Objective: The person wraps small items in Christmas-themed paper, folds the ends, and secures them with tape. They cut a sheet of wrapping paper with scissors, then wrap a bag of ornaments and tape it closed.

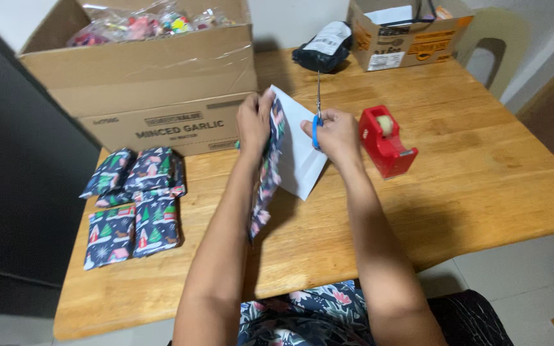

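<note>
Gripping scissors [318, 109] — blades partly hidden behind wrapping paper [293, 150].

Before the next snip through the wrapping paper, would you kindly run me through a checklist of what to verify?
1. Left hand grips the wrapping paper at its top edge: ok.
2. Right hand holds the blue-handled scissors, blades pointing away from the body: ok.
3. Left fingers clear of the blades: ok, a strip of paper lies between them.
4. Blades lined up on the paper edge: cannot tell.
5. Red tape dispenser beside the right hand: ok.
6. Wrapped packets lie apart from the cutting: ok.
</note>
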